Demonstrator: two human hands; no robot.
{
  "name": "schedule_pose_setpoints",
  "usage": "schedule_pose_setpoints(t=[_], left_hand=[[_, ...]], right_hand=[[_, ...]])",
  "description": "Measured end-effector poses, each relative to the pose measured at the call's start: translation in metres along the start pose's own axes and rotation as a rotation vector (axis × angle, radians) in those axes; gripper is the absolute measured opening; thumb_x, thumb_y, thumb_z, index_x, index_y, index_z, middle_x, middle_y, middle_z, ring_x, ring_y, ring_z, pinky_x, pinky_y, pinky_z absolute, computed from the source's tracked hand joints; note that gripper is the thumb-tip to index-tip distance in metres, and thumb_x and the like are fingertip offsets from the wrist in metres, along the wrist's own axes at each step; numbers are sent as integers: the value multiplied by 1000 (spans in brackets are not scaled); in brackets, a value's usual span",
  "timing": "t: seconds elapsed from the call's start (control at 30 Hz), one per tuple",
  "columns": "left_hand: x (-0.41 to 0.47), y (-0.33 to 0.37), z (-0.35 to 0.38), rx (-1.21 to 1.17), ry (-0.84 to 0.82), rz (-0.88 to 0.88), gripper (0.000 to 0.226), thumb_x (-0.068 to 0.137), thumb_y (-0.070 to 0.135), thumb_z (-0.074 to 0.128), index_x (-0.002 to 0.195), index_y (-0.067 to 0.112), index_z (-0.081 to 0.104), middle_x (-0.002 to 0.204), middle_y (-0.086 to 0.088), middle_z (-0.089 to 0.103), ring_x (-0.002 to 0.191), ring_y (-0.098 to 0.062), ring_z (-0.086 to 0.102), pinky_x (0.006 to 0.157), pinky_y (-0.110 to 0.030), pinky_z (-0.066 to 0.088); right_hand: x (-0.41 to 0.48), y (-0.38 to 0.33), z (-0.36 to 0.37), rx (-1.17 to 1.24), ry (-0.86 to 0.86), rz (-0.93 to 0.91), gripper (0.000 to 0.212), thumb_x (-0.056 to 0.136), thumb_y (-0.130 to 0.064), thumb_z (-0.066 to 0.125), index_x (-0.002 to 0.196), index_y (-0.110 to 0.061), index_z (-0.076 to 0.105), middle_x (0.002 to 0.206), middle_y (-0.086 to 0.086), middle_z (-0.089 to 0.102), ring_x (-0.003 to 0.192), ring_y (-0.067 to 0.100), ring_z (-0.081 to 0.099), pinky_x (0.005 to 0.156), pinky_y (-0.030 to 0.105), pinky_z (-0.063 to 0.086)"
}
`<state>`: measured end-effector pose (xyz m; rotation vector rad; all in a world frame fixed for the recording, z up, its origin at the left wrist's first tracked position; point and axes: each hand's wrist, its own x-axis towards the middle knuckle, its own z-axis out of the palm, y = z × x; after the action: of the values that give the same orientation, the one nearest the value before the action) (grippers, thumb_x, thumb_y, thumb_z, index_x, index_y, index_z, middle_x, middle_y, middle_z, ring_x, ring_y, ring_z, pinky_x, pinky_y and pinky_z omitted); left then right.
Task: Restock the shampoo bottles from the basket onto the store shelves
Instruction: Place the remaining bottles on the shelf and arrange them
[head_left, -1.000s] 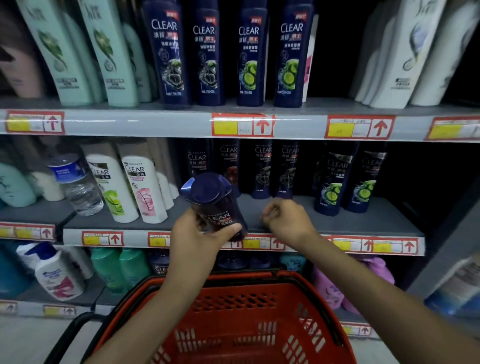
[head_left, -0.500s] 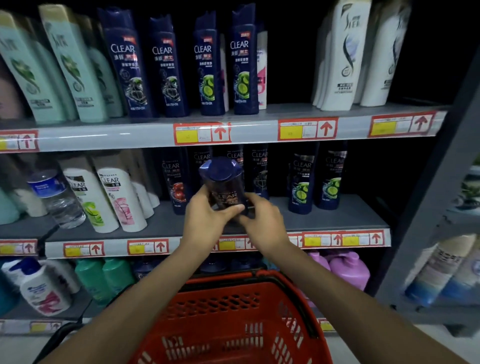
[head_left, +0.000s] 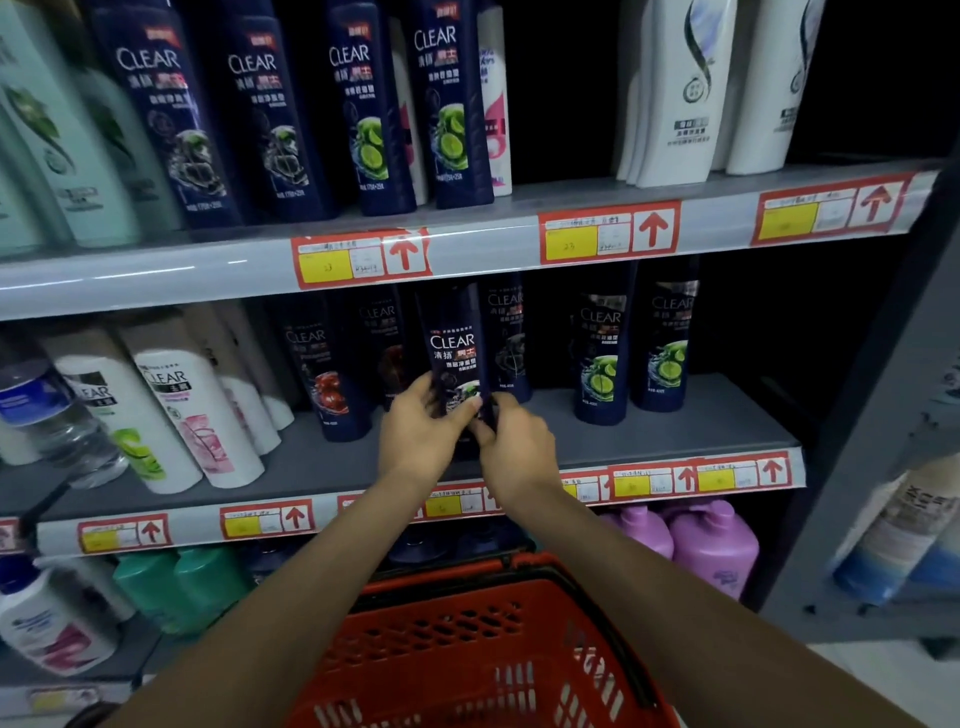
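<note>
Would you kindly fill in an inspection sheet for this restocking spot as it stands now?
Surface: grey middle shelf, bare patch at its right end.
Job's things: dark blue CLEAR shampoo bottle upright at the middle shelf, base hidden by the hands; red basket below, inside only partly in view.
Clutter: clear water bottle beside white CLEAR bottles, left.
Hands: left hand and right hand both grip the bottle's lower part.
Cables: nothing seen.
Surroundings: top shelf stocked with shampoo; purple bottles on the lower shelf; red-and-yellow price tags on shelf edges.
</note>
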<state>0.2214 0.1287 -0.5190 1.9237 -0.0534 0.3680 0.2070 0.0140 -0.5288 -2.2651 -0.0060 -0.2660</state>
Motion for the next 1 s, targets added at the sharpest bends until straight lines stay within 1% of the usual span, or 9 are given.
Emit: schedule_pose_setpoints(t=[0.07,0.17,0.23,0.37,0.47,0.63,0.8,0.9,1.0], left_hand=[[-5,-10,-2,6,-41,-38,28,95,24,73,113,43,62,104,27,67,92,22,62,87,-12,49],[-8,-27,-9,76,-83,-103,30,98,33,67,128,32,65,112,9,74,107,-6,68,99,-34,55],[-8,-34,-14,152,-90,-138,41,99,25,66,140,20,59,109,1,74,104,-16,69,93,-32,53],[-4,-41,-19,118,-129,-231,45,98,13,65,143,11,57,106,-4,73,101,-18,69,91,-29,52],[2,-42,-22,53,-127,-298,33,97,5,63,129,12,62,102,-1,74,103,-16,67,89,-25,49],[14,-36,-20,10,-165,-416,39,93,0,61,131,9,65,121,-8,71,116,-22,63,99,-32,50],[23,-36,-8,24,-181,-432,45,96,-4,54,136,15,62,123,-6,68,113,-22,62,98,-28,48],[24,-35,-2,-2,-195,-433,50,94,-11,52,135,16,61,121,-5,66,109,-20,58,93,-25,45],[26,-34,0,4,-225,-453,53,93,-10,55,143,6,56,135,-10,64,124,-26,60,101,-29,45]], right_hand=[[3,-3,3,22,3,21,33,104,-30,56,133,-13,53,114,11,67,107,31,64,78,36,48],[6,-6,5,68,14,52,40,100,-34,64,135,-17,56,124,6,66,111,27,63,86,34,51],[10,-7,4,45,8,89,40,98,-26,67,136,-20,57,129,8,60,110,28,63,89,34,50],[17,-8,-1,84,-54,229,40,92,-10,68,131,-19,61,122,8,65,107,28,65,85,28,50],[15,-7,5,138,-96,287,43,88,-8,71,128,-17,59,111,8,71,105,28,67,90,35,56],[16,0,14,225,-124,306,51,83,-3,65,131,-16,55,119,5,69,113,27,64,98,39,54],[31,4,24,284,-157,275,62,56,-14,54,117,-23,61,105,7,73,99,34,69,88,49,59],[37,4,24,318,-165,299,66,54,-14,51,118,-24,64,102,6,74,96,36,70,86,49,59],[44,7,29,342,-167,306,71,54,-14,54,124,-25,64,104,4,75,96,31,70,90,50,59]])
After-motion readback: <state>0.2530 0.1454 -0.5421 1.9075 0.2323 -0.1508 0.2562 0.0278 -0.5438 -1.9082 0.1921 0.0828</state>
